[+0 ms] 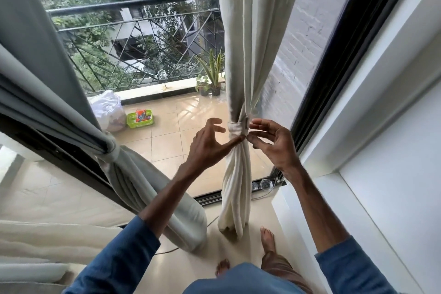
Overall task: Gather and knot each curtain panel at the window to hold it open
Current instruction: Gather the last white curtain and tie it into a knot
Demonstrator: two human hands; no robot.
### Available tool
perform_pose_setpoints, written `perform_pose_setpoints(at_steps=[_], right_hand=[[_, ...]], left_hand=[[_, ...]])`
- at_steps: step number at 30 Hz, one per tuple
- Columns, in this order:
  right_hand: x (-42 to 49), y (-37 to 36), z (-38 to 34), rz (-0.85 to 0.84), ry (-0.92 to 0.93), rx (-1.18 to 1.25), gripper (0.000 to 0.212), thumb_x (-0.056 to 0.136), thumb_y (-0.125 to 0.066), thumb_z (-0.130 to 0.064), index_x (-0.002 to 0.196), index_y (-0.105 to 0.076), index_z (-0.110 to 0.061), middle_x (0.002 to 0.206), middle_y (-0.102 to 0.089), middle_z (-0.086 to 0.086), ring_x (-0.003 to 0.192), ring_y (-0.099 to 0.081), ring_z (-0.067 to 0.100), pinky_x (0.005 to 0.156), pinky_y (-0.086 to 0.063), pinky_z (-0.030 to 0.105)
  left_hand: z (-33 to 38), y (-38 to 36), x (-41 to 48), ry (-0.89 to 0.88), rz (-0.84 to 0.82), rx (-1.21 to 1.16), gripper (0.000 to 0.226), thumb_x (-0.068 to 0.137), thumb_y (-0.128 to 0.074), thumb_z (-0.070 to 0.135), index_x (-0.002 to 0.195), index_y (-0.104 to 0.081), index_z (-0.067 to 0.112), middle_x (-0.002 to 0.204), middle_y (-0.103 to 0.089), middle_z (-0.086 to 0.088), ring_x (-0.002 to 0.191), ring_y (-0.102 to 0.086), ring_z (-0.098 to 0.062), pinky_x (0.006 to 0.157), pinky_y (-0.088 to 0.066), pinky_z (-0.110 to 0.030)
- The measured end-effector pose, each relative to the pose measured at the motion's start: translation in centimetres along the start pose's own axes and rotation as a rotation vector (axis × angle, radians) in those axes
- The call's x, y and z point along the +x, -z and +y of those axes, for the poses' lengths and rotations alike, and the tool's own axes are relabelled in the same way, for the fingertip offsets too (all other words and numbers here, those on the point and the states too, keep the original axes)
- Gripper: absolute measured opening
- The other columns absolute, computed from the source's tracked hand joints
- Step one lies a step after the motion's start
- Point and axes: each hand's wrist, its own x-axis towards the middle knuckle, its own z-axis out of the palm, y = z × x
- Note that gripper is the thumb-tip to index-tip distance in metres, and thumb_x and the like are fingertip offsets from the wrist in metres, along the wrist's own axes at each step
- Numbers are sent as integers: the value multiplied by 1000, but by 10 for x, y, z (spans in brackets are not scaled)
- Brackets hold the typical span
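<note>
A cream curtain panel (248,43) hangs in the middle of the window, gathered and cinched by a tie band (236,128), with twisted folds below it down to the floor. My left hand (207,143) is beside the band on its left, fingers spread, the thumb tip touching the curtain just under the band. My right hand (272,143) is on the band's right, fingers loosely bent, fingertips at the band's edge. Neither hand clearly grips the cloth. A grey curtain panel (43,83) at the left is gathered at a knot (111,150).
The black window frame (334,74) and a white wall (393,126) stand at the right. My bare feet (267,241) are on the tiled floor near the curtain's foot. Beyond the glass, the balcony holds potted plants (211,79), a green basket (140,118) and a white bag (109,110).
</note>
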Motion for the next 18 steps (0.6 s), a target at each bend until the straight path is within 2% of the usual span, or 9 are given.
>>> perform_pose_setpoints(at_steps=[3,5,7,9,11,13,16,18], right_hand=[[-6,9,-2,19,-31,30,44,81,-83,-9,122,-67,-11,112,-75,2,99,-74,19,73,-61,33],[-9,17,-3,38,-51,45,41,82,-81,-7,121,-67,-11,112,-75,3,98,-74,18,69,-60,31],[-12,29,-2,52,-67,45,38,84,-80,-7,120,-68,-10,112,-75,3,96,-74,19,68,-59,30],[-13,41,-2,63,-82,50,36,85,-79,-7,119,-68,-10,113,-74,4,95,-74,20,68,-59,30],[-12,54,0,68,-99,53,35,85,-78,-8,119,-68,-10,114,-74,3,94,-74,20,68,-60,31],[-11,71,4,67,-121,55,34,86,-78,-10,118,-68,-11,114,-74,2,93,-74,20,68,-61,32],[-6,97,11,46,-156,35,32,86,-78,-10,117,-69,-11,114,-74,3,91,-75,22,68,-61,35],[-3,118,17,42,-195,22,29,87,-76,-9,115,-69,-11,112,-74,4,90,-75,24,67,-61,36]], left_hand=[[6,-7,-2,90,17,47,80,66,-48,94,94,-60,21,80,-71,8,61,-68,-15,70,-58,-40],[10,-10,-4,125,2,77,94,71,-37,96,67,-63,6,56,-66,-9,50,-65,-27,62,-58,-44],[16,-15,-6,149,-19,87,101,79,-27,92,56,-61,0,49,-62,-14,48,-64,-30,59,-58,-46],[25,-20,-9,153,-41,52,94,92,-24,78,50,-63,4,42,-59,-7,43,-63,-22,64,-57,-42],[35,-30,-13,138,-81,-32,86,101,-24,63,48,-66,10,41,-60,-2,40,-61,-14,69,-57,-36],[48,-45,-18,105,-121,-98,78,103,-27,58,54,-69,16,44,-63,-2,40,-63,-12,67,-58,-35],[67,-74,-22,71,-190,-156,63,104,-35,52,66,-71,17,52,-68,-2,42,-65,-11,58,-59,-41],[82,-97,-21,100,-224,-164,52,103,-42,46,73,-71,16,65,-73,1,45,-67,-11,57,-59,-44]])
